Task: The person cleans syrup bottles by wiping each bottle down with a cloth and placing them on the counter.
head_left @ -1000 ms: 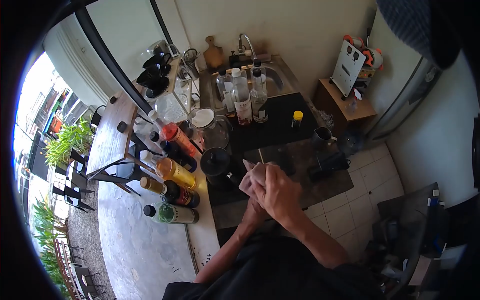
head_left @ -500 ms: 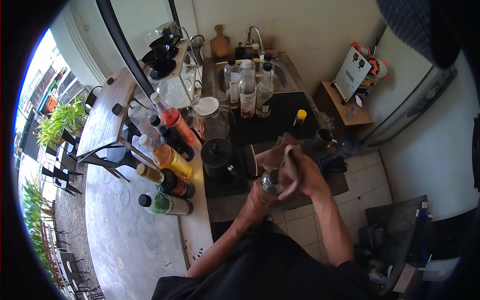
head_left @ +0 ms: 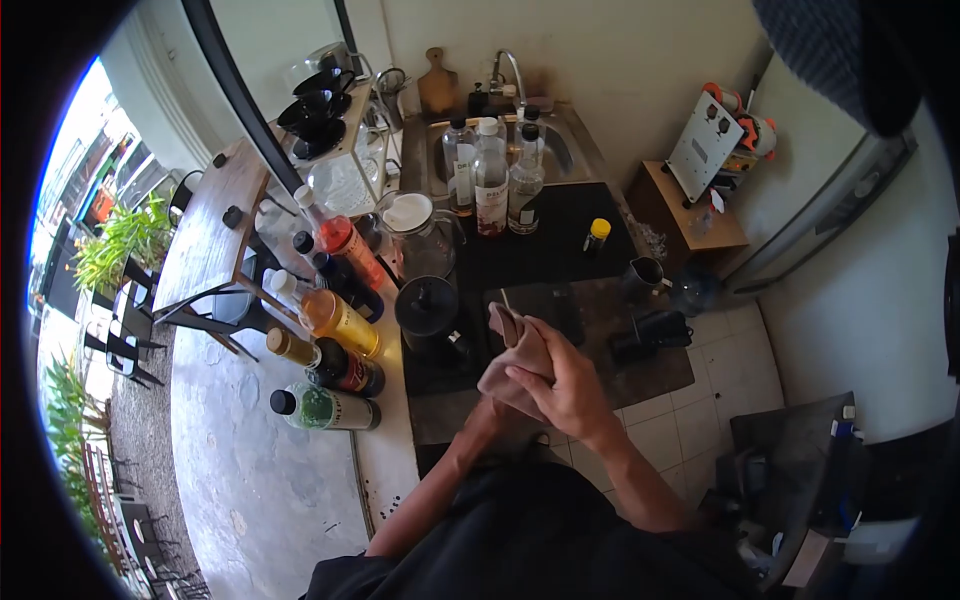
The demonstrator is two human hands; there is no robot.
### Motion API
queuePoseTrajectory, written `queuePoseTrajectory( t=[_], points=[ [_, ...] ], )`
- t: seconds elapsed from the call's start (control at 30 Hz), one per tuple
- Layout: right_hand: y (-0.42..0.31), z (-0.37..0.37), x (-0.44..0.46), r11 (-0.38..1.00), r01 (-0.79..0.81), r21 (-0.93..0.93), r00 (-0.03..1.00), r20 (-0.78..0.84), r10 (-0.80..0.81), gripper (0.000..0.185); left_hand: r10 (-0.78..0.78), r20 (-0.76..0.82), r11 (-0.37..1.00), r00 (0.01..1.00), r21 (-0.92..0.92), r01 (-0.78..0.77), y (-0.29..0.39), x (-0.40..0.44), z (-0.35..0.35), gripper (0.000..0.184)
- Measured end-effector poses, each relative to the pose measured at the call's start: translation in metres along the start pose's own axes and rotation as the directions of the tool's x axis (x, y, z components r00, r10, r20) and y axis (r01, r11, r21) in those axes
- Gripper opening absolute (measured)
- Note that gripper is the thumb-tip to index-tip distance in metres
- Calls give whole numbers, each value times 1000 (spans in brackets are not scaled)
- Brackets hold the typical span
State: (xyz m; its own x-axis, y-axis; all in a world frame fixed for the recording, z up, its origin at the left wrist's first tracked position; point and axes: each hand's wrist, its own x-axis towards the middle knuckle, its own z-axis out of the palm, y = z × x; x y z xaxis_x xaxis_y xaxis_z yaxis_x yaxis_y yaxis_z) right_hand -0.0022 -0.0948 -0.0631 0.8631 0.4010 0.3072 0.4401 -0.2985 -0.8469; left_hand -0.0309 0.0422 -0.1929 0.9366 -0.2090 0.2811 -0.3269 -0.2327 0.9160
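Note:
My right hand [head_left: 572, 388] is closed around a brownish-pink cloth [head_left: 515, 365], thumb across its front. The cloth is bunched and covers what lies beneath it. Just below, my left hand [head_left: 488, 422] is mostly hidden by the cloth and my right hand. It grips a clear bottle, seen half a second ago and now covered. Left of the cloth, a black lidded canister [head_left: 427, 312] stands on the dark counter mat. A glass jug with a white lid [head_left: 408, 213] is behind it.
Several bottles, including a green-labelled one [head_left: 325, 409] and a yellow one [head_left: 340, 322], line the left counter. More bottles [head_left: 491, 190] stand before the sink [head_left: 590, 165]. A yellow-capped vial [head_left: 597, 235] and a dark pitcher [head_left: 643, 280] are to the right.
My right hand has brought the cloth left and down over the bottle top, which was visible before. The cloth is now wrapped closely rather than hanging loosely.

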Motion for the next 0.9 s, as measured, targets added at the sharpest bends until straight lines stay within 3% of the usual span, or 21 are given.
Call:
queuePoseTrajectory(
  t=[0.07, 0.1, 0.17, 0.2, 0.27, 0.3, 0.4, 0.43, 0.47, 0.5, 0.53, 0.57, 0.6, 0.63, 0.7, 0.8, 0.9],
  points=[
    [8, -14, 1, 995, -7, 100, 997, 80, -2, 59, -123, -9, 965, 992, -233, 118, -26, -10, 4, 47],
    [13, -24, 5, 980, -23, 196, 983, 185, -14, 60, -79, 0, 997, 997, -13, 79, -52, -17, 2, 52],
    [27, -38, 10, 947, -22, 321, 950, 302, -80, 58, -134, 136, 974, 982, 201, 105, -9, -1, -18, 66],
    [44, -42, 8, 944, -29, 328, 955, 288, -71, 58, -140, 154, 973, 978, 206, 107, -2, 2, -21, 66],
    [76, -45, 2, 713, -348, 609, 915, 388, 115, 52, -223, 137, 964, 965, 178, 198, 6, 4, -24, 52],
    [80, -40, -2, 413, -409, 813, 912, 355, 204, 49, -227, 150, 962, 962, 191, 197, 9, 3, -25, 52],
    [100, -34, -20, 357, -310, 881, 928, 199, 315, 53, -195, 142, 958, 971, 238, 158, 12, 6, -27, 51],
    [99, -33, -23, 347, -308, 886, 927, 198, 319, 53, -253, 185, 950, 950, 235, 207, 11, 6, -28, 54],
    [98, -33, -26, 480, -209, 852, 978, 167, 128, 59, -310, 228, 938, 923, 232, 257, 10, 5, -26, 59],
    [94, -29, -31, 536, -150, 831, 987, 156, 34, 63, -316, 236, 936, 919, 235, 262, 6, 3, -23, 59],
    [85, -26, -34, 581, -83, 810, 988, 144, -60, 66, -333, 193, 943, 923, 45, 331, 1, 0, -20, 55],
    [54, -12, -31, 833, 83, 546, 996, -18, -88, 72, -359, 157, 913, 920, -146, 381, -2, -2, -19, 52],
    [34, 3, -29, 965, 192, 182, 974, -155, -164, 78, -364, 176, 911, 915, -139, 389, 2, -2, -18, 52],
    [36, 21, -30, 967, 181, 180, 974, -170, -150, 78, -407, 197, 913, 892, 98, 395, 9, 0, -17, 45],
    [64, 55, -36, 982, 119, 144, 908, -416, -48, 88, -144, 152, 989, 978, 67, 135, 8, 0, -16, 31],
    [87, 68, -48, 987, 135, 88, 919, -384, -91, 88, -34, 142, 999, 989, 48, 27, -2, 0, -17, 31],
    [105, 71, -66, 988, 113, 108, 962, -259, -82, 85, -69, 247, 997, 967, 35, 62, -6, 1, -26, 33]
  ],
)
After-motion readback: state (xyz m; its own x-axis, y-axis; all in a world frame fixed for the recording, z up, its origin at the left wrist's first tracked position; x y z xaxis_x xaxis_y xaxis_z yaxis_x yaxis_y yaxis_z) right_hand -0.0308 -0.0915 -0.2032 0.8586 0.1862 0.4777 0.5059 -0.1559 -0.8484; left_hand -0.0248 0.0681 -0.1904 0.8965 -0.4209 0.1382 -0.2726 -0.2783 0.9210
